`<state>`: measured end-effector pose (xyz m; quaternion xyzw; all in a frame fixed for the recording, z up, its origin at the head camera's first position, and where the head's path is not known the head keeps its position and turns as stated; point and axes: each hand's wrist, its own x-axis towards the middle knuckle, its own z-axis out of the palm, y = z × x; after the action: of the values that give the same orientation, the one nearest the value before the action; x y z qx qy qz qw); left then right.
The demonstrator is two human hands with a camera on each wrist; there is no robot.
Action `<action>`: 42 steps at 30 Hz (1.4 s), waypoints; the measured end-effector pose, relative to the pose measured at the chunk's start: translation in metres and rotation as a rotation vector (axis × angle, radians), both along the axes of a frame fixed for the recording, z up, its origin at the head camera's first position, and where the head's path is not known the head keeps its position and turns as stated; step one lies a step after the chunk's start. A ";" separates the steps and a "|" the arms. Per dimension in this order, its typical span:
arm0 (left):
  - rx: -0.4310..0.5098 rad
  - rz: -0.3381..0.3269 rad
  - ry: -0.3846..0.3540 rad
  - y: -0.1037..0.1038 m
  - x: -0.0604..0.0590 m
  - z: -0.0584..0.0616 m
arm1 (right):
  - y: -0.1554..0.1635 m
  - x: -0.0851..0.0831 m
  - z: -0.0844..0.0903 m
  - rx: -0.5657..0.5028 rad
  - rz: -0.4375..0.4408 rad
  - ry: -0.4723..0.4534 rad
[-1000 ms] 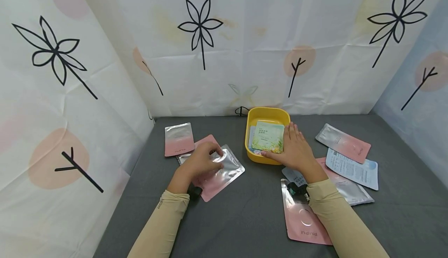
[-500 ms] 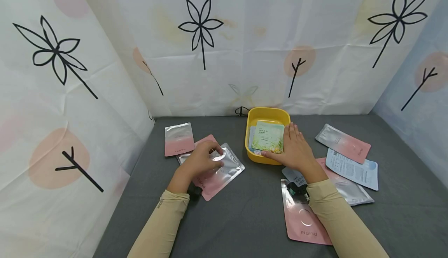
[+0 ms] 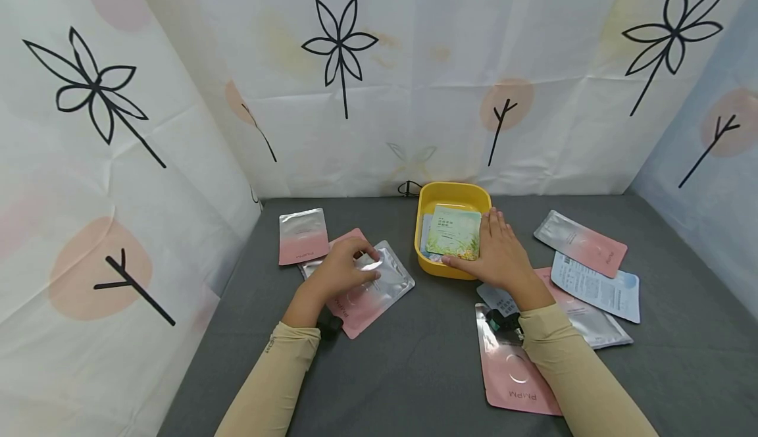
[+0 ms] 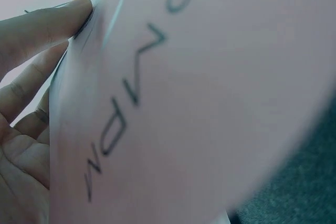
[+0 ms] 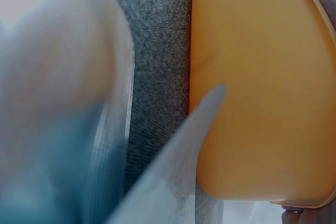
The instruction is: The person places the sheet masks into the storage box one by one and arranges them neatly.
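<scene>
My left hand (image 3: 343, 272) pinches a pink-and-silver face mask packet (image 3: 381, 297) near its upper left edge. In the left wrist view its thumb lies at the side of the packet (image 4: 210, 98), whose dark lettering fills most of the picture. Beneath it, partly covered, lies another pink-and-silver packet (image 3: 351, 234). My right hand (image 3: 505, 253) rests on the near right corner of a yellow basin (image 3: 453, 189), fingers straight along the right rim and thumb across the front. Inside the basin a green packet (image 3: 454, 230) lies on top of a bluish one, mostly hidden.
A smaller pink-and-silver packet (image 3: 303, 237) lies at the far left of the dark table (image 3: 379, 384). Right of the basin are a silver-pink packet (image 3: 580, 243), a white-blue packet (image 3: 598, 287) and several others, including a large pink one (image 3: 515, 378) under the right forearm.
The packet in my left hand has risen and tilted slightly away, its silver end shifting up a little. My right hand and the basin have stayed where they were.
</scene>
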<state>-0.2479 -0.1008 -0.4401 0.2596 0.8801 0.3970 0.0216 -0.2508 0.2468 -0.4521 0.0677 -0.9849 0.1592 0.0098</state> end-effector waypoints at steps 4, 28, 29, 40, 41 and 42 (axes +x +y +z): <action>0.001 -0.001 0.015 0.000 0.000 0.001 | 0.000 0.000 0.000 -0.004 -0.003 -0.001; 0.038 0.020 0.054 0.000 -0.001 -0.001 | 0.000 -0.001 0.000 -0.002 -0.001 0.007; 0.038 0.022 0.057 0.000 -0.001 -0.001 | 0.000 -0.001 0.000 -0.002 -0.001 0.008; 0.044 0.027 0.065 0.000 -0.001 0.000 | 0.000 -0.001 -0.001 -0.006 -0.001 0.003; 0.042 0.029 0.067 0.000 -0.001 0.000 | 0.000 -0.001 -0.001 -0.006 -0.002 0.002; 0.040 0.030 0.069 0.000 -0.001 0.000 | 0.000 -0.001 -0.001 -0.006 -0.003 0.002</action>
<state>-0.2489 -0.1012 -0.4398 0.2601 0.8760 0.4057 -0.0200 -0.2517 0.2472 -0.4529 0.0663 -0.9845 0.1622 0.0110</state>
